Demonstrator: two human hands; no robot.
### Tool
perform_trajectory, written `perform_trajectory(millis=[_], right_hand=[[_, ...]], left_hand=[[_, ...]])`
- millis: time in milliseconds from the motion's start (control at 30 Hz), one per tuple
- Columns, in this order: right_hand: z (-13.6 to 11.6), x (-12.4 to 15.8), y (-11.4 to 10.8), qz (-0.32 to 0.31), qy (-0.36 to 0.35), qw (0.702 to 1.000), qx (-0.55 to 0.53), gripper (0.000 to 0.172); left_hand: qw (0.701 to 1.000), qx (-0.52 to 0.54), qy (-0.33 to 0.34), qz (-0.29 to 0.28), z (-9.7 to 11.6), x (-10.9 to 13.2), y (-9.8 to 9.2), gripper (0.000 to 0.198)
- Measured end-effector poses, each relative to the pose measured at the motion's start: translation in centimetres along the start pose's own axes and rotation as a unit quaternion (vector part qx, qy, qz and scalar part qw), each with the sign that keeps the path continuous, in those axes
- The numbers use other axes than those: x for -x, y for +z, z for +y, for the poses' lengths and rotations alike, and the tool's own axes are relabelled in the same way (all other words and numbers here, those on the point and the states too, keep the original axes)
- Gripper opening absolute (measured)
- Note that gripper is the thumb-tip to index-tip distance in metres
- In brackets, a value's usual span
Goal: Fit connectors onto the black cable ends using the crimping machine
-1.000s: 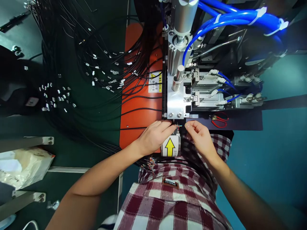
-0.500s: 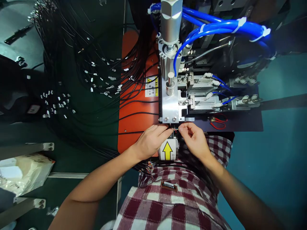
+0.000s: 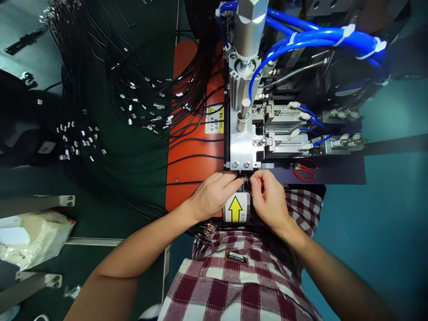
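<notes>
In the head view, my left hand is closed at the front of the metal machine, thumb and fingers pinched around a black cable that crosses the orange plate. Thin coloured wire ends show just past its fingertips. On their other side my right hand is closed too, its thumb and forefinger pressed together beside those wires. Whether it grips a wire is too small to see. Below both sets of fingertips is a white label with a yellow arrow.
Many black cables with silver connector ends spread over the green table. Red-handled cutters lie right of the machine. Blue air hoses arch above it. A bundle of cables with stripped ends rests by my lap. A plastic bag sits at left.
My right hand has turned slightly, its fingers curling more upright beside the wire ends. My left hand keeps its pinch. The whole view has shifted a little.
</notes>
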State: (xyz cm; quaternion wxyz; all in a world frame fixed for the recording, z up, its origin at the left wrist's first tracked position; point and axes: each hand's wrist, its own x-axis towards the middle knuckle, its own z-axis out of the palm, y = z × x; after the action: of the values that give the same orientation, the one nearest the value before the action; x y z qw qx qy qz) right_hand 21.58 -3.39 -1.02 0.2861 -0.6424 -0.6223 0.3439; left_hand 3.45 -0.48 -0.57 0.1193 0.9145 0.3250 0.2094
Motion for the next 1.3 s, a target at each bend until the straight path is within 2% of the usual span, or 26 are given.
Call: perform_trajectory(millis=[167, 433, 567, 700, 1100, 1300], right_hand=[[0.2, -0.1, 0.4, -0.010, 0.077, 0.988, -0.132, 0.017], [0.6, -0.3, -0.2, -0.023, 0.156, 0.956, -0.248, 0.024], [1.0, 0.0, -0.5, -0.017, 0.134, 0.964, -0.229, 0.024], [1.3, 0.1, -0.3, -0.026, 0.106, 0.974, -0.200, 0.019], [1.0, -0.2, 0.1, -0.040, 0.099, 0.976, -0.191, 0.019], [1.2, -0.1, 0.2, -0.041, 0.091, 0.976, -0.194, 0.017]], left_hand=[[1.000, -0.003, 0.000, 0.000, 0.0, 0.0, 0.1, 0.027], [1.000, -0.005, -0.004, -0.013, 0.0, 0.0, 0.0, 0.030], [1.000, -0.002, -0.008, -0.022, 0.0, 0.0, 0.0, 0.030], [1.000, 0.000, -0.003, -0.007, 0.0, 0.0, 0.0, 0.029], [1.000, -0.001, -0.008, -0.021, -0.1, 0.1, 0.1, 0.032], [1.000, -0.007, -0.006, -0.011, -0.1, 0.1, 0.1, 0.031]])
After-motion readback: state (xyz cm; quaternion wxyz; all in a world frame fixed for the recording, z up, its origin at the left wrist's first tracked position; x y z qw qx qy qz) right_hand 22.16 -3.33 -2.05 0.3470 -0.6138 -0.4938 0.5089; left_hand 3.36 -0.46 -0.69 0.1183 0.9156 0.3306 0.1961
